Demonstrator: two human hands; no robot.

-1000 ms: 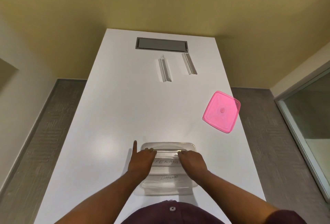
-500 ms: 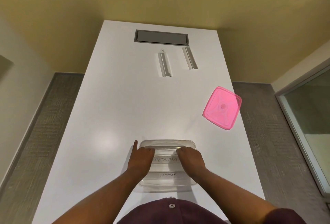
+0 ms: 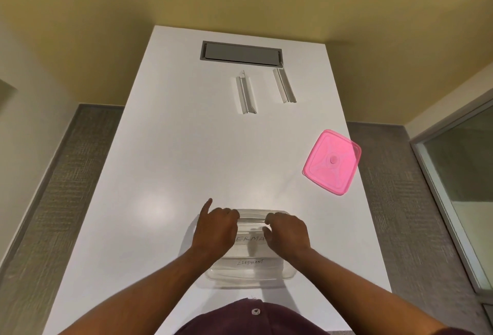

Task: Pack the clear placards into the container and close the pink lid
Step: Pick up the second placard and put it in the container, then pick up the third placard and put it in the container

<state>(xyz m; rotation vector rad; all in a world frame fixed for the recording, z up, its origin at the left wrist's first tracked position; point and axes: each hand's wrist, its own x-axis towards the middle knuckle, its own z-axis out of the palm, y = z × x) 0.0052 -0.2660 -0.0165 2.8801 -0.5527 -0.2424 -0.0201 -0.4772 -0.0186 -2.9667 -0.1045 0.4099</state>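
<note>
A clear container (image 3: 250,275) stands at the near edge of the white table (image 3: 160,169). Clear placards lie inside it; one reads "ELEPHANT" (image 3: 250,262). My left hand (image 3: 216,230) and my right hand (image 3: 288,233) hover over the container's far half, fingers curled on the ends of another clear placard (image 3: 252,217) with partly hidden writing. My left index finger points outward. Two more clear placards (image 3: 246,93) (image 3: 284,85) lie far up the table. The pink lid (image 3: 332,161) rests flat at the right, overhanging the table edge.
A grey recessed hatch (image 3: 240,53) sits in the table's far end. Grey carpet borders both long sides. A glass panel (image 3: 458,188) stands at the right. My dark red shirt fills the bottom edge.
Both hands have stayed on the placard at the container's far side, shifting only slightly. Lid and far placards have not moved; the view has tilted a little.
</note>
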